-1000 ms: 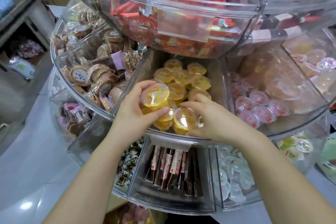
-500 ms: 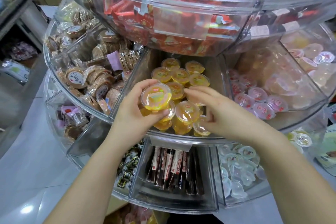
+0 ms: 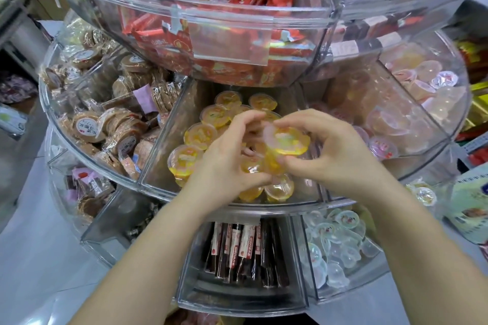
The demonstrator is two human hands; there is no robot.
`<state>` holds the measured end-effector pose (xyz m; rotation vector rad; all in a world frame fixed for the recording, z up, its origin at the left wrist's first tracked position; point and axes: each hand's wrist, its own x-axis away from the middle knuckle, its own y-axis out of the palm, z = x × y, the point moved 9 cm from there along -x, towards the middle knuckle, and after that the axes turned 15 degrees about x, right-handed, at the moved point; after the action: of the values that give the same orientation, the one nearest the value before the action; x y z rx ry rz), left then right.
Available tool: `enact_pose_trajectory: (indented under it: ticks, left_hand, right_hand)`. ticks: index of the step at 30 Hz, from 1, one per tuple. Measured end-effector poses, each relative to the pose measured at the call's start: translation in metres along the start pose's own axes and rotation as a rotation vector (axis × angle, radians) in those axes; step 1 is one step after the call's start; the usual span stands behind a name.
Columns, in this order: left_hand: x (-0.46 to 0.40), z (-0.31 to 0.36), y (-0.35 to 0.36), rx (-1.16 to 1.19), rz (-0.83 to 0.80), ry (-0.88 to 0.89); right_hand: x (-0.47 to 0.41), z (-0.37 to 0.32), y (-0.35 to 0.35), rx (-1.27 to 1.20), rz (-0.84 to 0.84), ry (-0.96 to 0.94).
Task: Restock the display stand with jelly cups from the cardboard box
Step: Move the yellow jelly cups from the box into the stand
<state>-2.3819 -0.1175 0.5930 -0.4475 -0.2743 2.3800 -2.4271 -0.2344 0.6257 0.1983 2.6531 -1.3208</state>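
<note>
Several yellow jelly cups (image 3: 200,135) lie in the middle wedge compartment of the clear round display stand (image 3: 264,210). Both hands are inside that compartment. My right hand (image 3: 335,152) pinches one yellow jelly cup (image 3: 287,140) by its rim, lid up, above the pile. My left hand (image 3: 227,158) curls around other yellow cups (image 3: 252,166) just below it, fingers touching the same cluster. More cups (image 3: 280,188) sit against the front wall under my hands. The cardboard box is out of view.
The upper tier (image 3: 184,18) with red wrapped candies overhangs the compartment. Brown wrapped cakes (image 3: 121,126) fill the left wedge, pink jelly cups (image 3: 383,145) the right one. The lower tier holds dark stick packs (image 3: 243,250) and clear jellies (image 3: 335,243).
My right hand has taken the top yellow cup and lifted it to the right. My left hand has slid right over the cups below. The camera has moved closer.
</note>
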Motion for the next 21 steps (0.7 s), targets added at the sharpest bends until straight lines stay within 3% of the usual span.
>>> enact_pose_trajectory:
  ticks: [4, 7, 11, 21]
  left_hand:
    - [0.004, -0.026, -0.006, -0.360, -0.168, -0.062]
    - [0.006, -0.035, -0.010, -0.332, -0.179, -0.111]
    - [0.005, -0.036, -0.012, -0.287, -0.160, -0.114]
    - [0.005, -0.034, -0.013, -0.296, -0.151, -0.128]
  right_hand:
    - [0.002, 0.013, 0.003, 0.238, -0.130, 0.002]
    - [0.004, 0.010, 0.027, 0.519, -0.256, -0.123]
    - [0.007, 0.015, 0.050, 0.836, -0.276, -0.213]
    - [0.005, 0.022, 0.051, 0.809, -0.321, -0.196]
